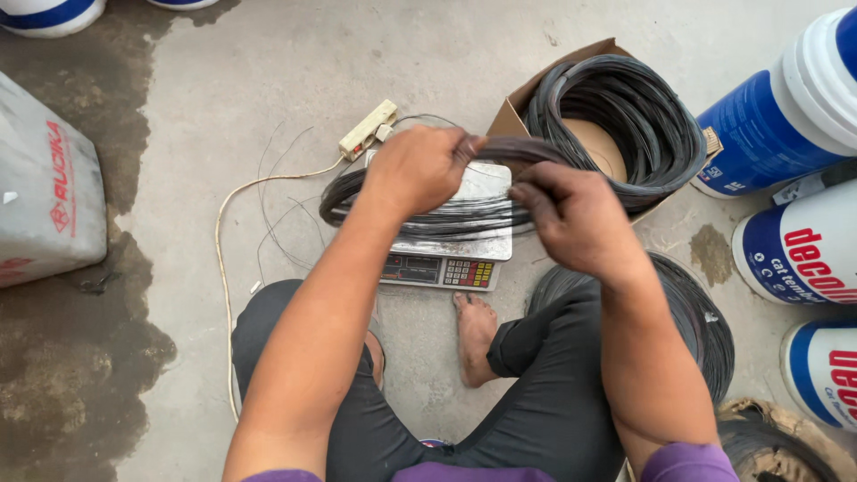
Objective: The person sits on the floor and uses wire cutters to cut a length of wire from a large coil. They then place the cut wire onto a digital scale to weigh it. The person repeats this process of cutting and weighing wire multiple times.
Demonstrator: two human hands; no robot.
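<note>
You were weighing: both your left hand (420, 170) and right hand (571, 219) gripped the wire coil (393, 210) over the scale (451, 254). Next, likely lowering it flat; the carton (518, 112) sat at one o'clock.

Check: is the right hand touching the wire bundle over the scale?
Touching. The head view shows the right hand with fingers curled around the dark wire bundle above the scale; the left hand grips it too.

Soft even daylight, faint shadows, sharp focus.
</note>
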